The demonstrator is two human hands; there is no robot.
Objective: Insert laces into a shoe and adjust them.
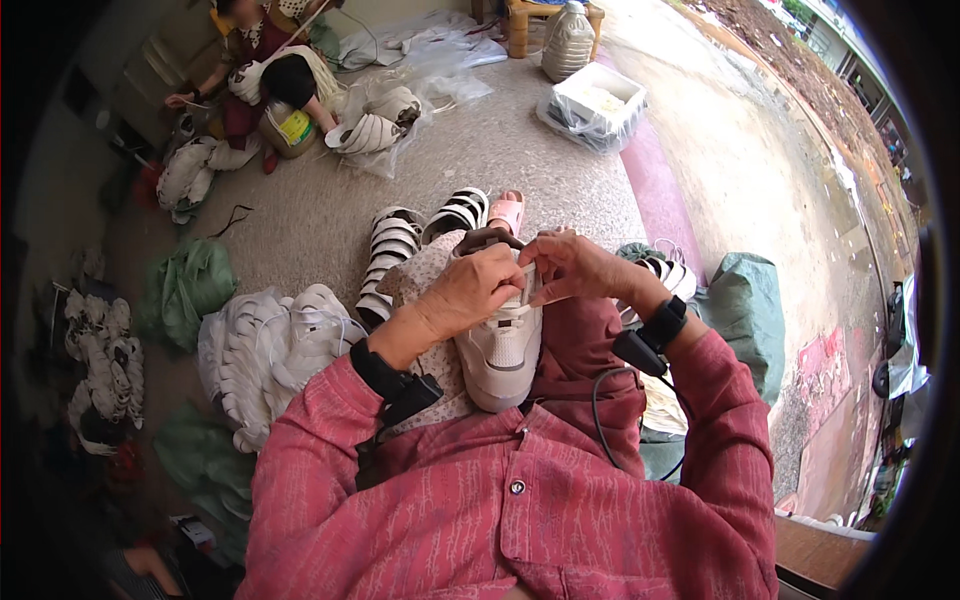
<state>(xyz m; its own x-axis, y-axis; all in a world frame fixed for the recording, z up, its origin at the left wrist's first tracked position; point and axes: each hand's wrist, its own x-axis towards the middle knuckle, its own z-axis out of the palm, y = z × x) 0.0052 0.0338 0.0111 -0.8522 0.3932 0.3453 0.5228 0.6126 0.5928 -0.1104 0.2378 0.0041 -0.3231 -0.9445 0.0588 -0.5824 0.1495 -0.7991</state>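
A white and beige sneaker rests on my lap, its toe toward me and its dark collar opening away. My left hand is closed over the lacing area, thumb and fingers pinched together. From the other side, my right hand bends its fingers and thumb in a pinch at the same part of the upper. The two hands nearly meet there. Whatever thin piece lies between the fingertips, perhaps a lace, is too small to make out. Patterned cloth lies beside the sneaker on my left leg.
Rows of nested white shoe uppers stand beyond my knees. More white uppers lie bagged at left, near green sacks. Another sack is at right. Farther off are a plastic-lined white bin, a large bottle and a seated person.
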